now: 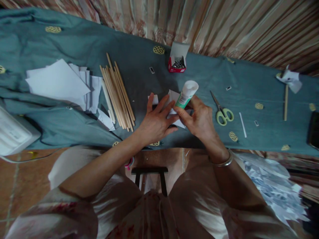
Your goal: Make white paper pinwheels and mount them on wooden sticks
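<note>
Wrapped in my right hand [200,116] is a green-and-white glue stick [185,94], tilted with its white end up and its lower end down at a piece of white paper [174,96]. My left hand [158,121] lies over that paper with its fingers spread, pressing it to the cloth. The fingers cover much of the sheet, so its folds are only partly visible. A small white block-like piece [153,99] sits beside my left fingers. Just right of my right hand rest scissors [223,114] with light green handles.
A paper stack [59,84] and a bundle of wooden sticks [117,96] lie to the left. A red box [177,64] of small metal pieces stands open at the back. Right is a stick with paper attached [286,89]; a white strip [243,125] lies nearer.
</note>
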`<state>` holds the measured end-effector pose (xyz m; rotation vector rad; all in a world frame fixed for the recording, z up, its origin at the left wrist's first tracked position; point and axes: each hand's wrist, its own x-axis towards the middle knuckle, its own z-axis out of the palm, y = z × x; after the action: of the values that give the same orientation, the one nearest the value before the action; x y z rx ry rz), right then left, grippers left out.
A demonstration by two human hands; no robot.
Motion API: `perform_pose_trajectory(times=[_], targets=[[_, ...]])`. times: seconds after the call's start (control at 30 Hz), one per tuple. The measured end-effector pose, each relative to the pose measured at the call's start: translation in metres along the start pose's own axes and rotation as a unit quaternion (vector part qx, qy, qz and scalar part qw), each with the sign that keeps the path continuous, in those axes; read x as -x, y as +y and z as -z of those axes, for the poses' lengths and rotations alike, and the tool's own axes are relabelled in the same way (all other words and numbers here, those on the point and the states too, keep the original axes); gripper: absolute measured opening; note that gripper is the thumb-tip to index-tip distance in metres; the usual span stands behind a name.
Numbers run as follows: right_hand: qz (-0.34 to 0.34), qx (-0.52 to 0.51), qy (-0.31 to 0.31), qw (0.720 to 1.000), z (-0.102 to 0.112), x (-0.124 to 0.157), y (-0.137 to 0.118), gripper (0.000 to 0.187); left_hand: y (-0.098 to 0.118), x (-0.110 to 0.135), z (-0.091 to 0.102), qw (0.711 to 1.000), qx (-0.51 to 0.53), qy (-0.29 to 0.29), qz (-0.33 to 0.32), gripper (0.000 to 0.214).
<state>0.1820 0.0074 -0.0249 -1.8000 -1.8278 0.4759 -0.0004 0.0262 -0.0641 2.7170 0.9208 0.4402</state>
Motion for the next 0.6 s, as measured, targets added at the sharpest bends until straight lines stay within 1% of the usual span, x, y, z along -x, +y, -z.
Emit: perform_pose_trajectory(times=[0.23,0.5,0.6], targets=[[-0.01,0.0,-0.002,1.0,0.002,0.004,0.005,0.034,-0.001,0.0,-0.001,1.0,0.004,0.0,-0.001,0.046],[-0.019,-0.013,0.005,1.0,0.006,0.003,0.01,0.027,0.002,0.0,0.005,1.0,0.004,-0.011,0.005,0.044],[-0.019,-0.012,0.015,1.0,0.006,0.003,0.012,0.029,0.002,0.0,0.006,1.0,0.008,-0.012,0.005,0.045]])
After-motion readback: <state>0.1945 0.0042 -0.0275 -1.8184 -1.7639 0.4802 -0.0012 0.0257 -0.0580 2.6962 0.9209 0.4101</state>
